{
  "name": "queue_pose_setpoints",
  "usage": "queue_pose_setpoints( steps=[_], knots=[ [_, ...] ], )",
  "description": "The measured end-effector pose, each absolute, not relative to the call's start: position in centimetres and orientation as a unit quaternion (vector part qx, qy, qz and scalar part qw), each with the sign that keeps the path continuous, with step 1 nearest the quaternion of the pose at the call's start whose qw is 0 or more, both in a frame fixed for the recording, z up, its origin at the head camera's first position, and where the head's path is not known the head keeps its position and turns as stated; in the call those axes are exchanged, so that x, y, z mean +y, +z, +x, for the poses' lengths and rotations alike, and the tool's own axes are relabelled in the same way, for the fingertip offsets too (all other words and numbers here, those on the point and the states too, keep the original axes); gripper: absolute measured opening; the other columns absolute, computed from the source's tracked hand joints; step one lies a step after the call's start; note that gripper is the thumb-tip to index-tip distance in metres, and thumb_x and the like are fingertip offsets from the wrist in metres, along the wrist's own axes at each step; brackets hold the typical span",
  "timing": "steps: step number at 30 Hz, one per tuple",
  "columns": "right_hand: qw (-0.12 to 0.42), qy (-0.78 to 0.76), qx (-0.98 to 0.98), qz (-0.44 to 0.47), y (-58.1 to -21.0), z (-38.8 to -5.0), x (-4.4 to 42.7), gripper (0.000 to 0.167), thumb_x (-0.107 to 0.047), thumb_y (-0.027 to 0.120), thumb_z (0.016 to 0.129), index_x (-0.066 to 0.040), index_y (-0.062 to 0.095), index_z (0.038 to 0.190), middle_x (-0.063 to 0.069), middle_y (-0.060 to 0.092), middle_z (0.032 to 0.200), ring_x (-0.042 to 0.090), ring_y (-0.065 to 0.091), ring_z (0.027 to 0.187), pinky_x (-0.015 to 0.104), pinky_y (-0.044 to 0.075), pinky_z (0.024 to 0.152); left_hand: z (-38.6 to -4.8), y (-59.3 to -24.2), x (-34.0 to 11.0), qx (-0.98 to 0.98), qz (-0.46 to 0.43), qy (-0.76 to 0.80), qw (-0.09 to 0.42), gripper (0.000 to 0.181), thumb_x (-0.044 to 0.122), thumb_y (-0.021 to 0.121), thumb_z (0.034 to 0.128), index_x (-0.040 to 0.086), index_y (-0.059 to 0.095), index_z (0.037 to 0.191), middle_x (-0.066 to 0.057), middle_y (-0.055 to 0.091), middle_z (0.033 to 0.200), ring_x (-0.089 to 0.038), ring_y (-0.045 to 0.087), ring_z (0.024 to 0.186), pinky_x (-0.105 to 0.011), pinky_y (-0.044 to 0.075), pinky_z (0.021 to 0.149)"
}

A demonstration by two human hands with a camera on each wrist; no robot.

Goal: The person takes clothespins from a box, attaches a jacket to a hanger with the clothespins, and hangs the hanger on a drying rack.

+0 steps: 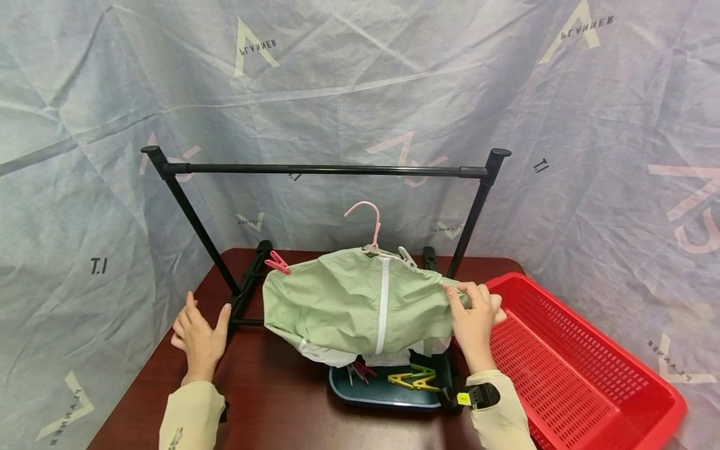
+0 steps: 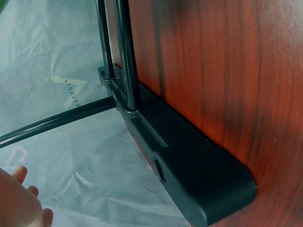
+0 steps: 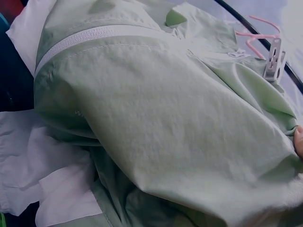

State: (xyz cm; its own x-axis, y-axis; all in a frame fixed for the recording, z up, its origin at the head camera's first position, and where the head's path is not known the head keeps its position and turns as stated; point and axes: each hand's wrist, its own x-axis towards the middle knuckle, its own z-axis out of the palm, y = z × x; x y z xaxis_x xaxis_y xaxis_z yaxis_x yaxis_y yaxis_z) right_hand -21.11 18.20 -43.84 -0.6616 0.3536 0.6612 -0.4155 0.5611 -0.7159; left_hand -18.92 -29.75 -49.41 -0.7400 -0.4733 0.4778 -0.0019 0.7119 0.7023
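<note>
A light green zip-front jacket [image 1: 337,300] hangs on a pink hanger [image 1: 377,231], low in front of the black rack, with the hook apart from the rail. My right hand [image 1: 472,319] pinches the jacket's right shoulder between thumb and fingers. A pink clothespin [image 1: 278,262] is clipped at the left shoulder, and a white clothespin [image 1: 407,257] sits right of the collar, seen closer in the right wrist view. Holding nothing, my left hand [image 1: 199,337] is beside the rack's left foot [image 2: 189,165], thumb and fingers spread; whether it touches the rack cannot be told.
The black rack's rail [image 1: 332,169] spans behind the jacket. A blue tray [image 1: 382,397] with several clothespins [image 1: 413,378] lies below, partly covered by the jacket. At right stands a red plastic basket [image 1: 585,356]. Everything sits on a dark red wooden table [image 1: 270,400] before a grey cloth backdrop.
</note>
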Motion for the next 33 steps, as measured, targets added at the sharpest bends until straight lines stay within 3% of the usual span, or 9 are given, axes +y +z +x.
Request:
queue_pose_setpoints(
  steps=[17, 33],
  knots=[
    [0.425, 0.472, -0.772, 0.007, -43.1, -21.2, 18.8, 0.015, -0.011, 0.078, 0.085, -0.001, 0.068, 0.084, 0.015, 0.055, 0.083, 0.021, 0.030, 0.083, 0.051, 0.012, 0.083, -20.6, -48.9, -31.1, -0.852, 0.180, -0.355, 0.339, 0.088, 0.041, 0.066, 0.0909, 0.000, 0.021, 0.153, -0.026, 0.038, 0.133, -0.051, 0.023, 0.132, -0.066, 0.012, 0.097],
    [0.413, 0.492, -0.766, -0.012, -42.2, -21.3, 18.9, 0.016, -0.011, 0.078, 0.086, 0.000, 0.067, 0.083, 0.013, 0.054, 0.083, 0.013, 0.029, 0.086, 0.048, 0.010, 0.087, -22.4, -47.4, -31.9, -0.859, 0.187, -0.357, 0.316, 0.091, 0.043, 0.066, 0.0920, 0.004, 0.015, 0.157, -0.030, 0.035, 0.139, -0.049, 0.023, 0.133, -0.065, 0.011, 0.099]
  ],
)
